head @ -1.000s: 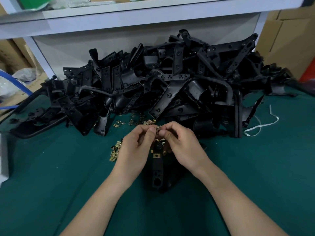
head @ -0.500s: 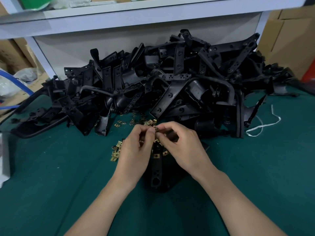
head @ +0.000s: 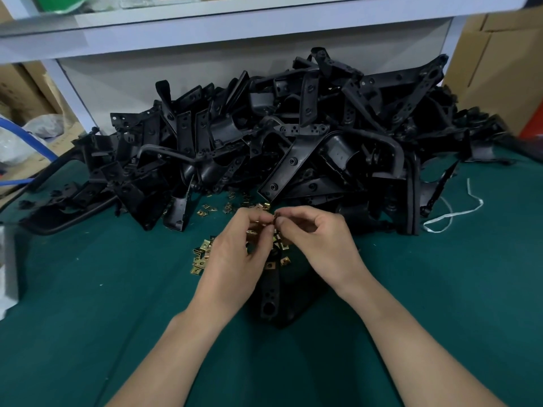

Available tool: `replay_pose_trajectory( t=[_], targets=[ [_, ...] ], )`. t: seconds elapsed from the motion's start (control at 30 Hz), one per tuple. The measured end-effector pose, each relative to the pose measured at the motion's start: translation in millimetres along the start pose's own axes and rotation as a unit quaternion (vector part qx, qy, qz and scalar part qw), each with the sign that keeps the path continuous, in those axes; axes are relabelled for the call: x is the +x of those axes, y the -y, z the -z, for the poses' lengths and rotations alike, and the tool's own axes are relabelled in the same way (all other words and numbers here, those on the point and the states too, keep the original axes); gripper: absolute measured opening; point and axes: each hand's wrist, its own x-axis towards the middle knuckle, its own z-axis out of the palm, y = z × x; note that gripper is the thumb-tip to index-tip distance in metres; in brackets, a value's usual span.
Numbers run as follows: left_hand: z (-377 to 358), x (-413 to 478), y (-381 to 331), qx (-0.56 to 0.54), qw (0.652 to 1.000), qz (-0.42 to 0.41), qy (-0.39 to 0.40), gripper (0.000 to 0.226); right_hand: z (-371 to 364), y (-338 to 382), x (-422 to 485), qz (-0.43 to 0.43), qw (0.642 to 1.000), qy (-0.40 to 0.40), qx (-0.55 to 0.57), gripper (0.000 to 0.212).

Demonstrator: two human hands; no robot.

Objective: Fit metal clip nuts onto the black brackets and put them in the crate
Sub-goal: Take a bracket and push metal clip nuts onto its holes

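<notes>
Dozens of black brackets (head: 293, 136) are lying heaped just beyond the hands.
One bracket (head: 271, 292) is lying beneath them; the left hand (head: 235, 259) and right hand (head: 320, 245) are pinching a clip nut (head: 275, 221) together, with loose clip nuts (head: 201, 257) lying just left.

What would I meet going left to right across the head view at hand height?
Blue hose → small heap of brass-coloured metal clip nuts → left hand → right hand → loose white plastic string.
</notes>
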Motion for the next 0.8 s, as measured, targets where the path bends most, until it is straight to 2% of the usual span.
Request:
replay_pose_trajectory(
  t=[0.1, 0.27, 0.4, 0.5, 0.6, 0.7, 0.8],
  targets=[
    [-1.7, -1.2, -4.4, -0.010, 1.000, -0.003, -0.005, 0.014, 3.5, 2.4, 3.9, -0.019, 0.998, -0.035, 0.055, 0.013],
    [-4.1, 1.0, -10.7, -0.120, 0.990, 0.078, -0.010, 0.016, -0.3, 2.9, 0.5, 0.005, 1.000, 0.004, 0.027, 0.013],
    [-2.5, 0.9, -12.7, -0.125, 0.988, 0.088, -0.019, 0.012, -0.6, 3.3, 0.0, 0.022, 1.000, 0.009, 0.017, 0.014],
    [-0.9, 1.6, -12.0, -0.128, 0.986, 0.089, -0.059, 0.011, 0.2, 0.4, 2.0, 0.018, 0.999, -0.028, 0.023, 0.012],
    [4.3, 6.0, -8.2, -0.146, 0.980, 0.109, -0.081, 0.014, 5.7, -5.3, 5.3, 0.022, 0.994, -0.067, -0.087, 0.013],
    [9.4, 11.8, -1.5, -0.182, 0.965, 0.165, -0.089, 0.019, 4.9, -10.2, 2.3, 0.041, 0.963, -0.038, -0.262, 0.030],
    [9.9, 14.1, 0.5, -0.245, 0.945, 0.204, -0.074, 0.018, 3.0, -5.2, -3.1, 0.099, 0.947, -0.053, -0.301, 0.025]
  ],
)
